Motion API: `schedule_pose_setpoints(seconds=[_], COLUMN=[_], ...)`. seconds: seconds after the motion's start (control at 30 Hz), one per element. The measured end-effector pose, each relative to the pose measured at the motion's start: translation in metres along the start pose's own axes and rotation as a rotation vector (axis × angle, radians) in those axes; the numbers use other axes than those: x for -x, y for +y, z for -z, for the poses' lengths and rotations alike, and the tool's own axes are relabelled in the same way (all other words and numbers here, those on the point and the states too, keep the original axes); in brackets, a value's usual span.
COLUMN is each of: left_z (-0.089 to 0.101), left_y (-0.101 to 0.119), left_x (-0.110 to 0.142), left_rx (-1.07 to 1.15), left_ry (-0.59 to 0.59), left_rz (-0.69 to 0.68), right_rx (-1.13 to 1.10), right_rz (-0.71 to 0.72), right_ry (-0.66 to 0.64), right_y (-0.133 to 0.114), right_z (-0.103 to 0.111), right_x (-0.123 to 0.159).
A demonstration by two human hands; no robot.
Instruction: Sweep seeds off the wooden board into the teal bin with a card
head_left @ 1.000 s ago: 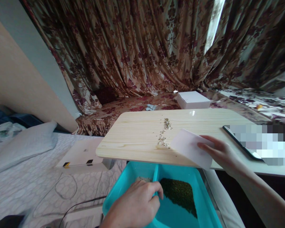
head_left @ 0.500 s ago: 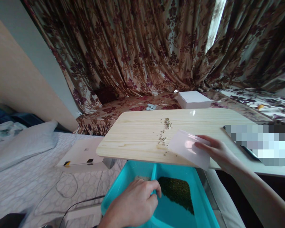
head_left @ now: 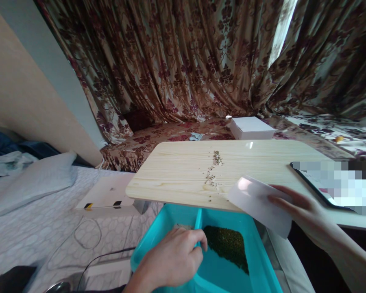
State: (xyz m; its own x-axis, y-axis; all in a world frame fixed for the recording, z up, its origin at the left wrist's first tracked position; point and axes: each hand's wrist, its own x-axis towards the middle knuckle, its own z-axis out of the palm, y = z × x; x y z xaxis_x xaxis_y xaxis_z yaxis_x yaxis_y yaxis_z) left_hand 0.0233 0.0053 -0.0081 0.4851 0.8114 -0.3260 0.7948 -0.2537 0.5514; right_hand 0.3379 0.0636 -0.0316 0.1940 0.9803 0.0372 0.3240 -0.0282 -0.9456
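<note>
Currently, the right hand (head_left: pixel 306 209) pinches a white card (head_left: pixel 262 205) overhanging the wooden tabletop (head_left: pixel 171 171), near scattered grains (head_left: pixel 216 158); the left hand (head_left: pixel 178 256) curls over the divider (head_left: pixel 199 218) of a turquoise tub (head_left: pixel 260 254), whether gripping it I cannot tell.

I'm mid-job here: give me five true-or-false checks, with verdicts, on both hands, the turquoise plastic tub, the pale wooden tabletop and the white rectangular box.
1. The right hand holds a thin white sheet. True.
2. The left hand grips that sheet too. False: the left hand is over the turquoise plastic tub, fingers curled.
3. Small loose grains lie scattered on the pale wooden tabletop. True.
4. The dark green granules lie in the tub's left compartment. False: the granules are right of the divider.
5. The white rectangular box is beyond the tabletop's far edge. True.
</note>
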Motion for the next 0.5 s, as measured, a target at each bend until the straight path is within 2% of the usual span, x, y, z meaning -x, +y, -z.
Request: schedule_pose_setpoints(seconds=[0.07, 0.33, 0.5], left_z=[0.001, 0.007, 0.008], left_y=[0.001, -0.006, -0.012], left_x=[0.000, 0.008, 0.015], left_rx=[0.000, 0.005, 0.010], left_ry=[-0.003, 0.006, 0.036], left_rz=[0.003, 0.066, 0.090], right_rx=[-0.010, -0.031, -0.022], right_rz=[-0.001, 0.016, -0.004], right_ry=[-0.051, -0.114, -0.231], right_y=[0.001, -0.006, -0.010], right_z=[-0.006, -0.041, -0.046], right_x=[0.000, -0.023, -0.015])
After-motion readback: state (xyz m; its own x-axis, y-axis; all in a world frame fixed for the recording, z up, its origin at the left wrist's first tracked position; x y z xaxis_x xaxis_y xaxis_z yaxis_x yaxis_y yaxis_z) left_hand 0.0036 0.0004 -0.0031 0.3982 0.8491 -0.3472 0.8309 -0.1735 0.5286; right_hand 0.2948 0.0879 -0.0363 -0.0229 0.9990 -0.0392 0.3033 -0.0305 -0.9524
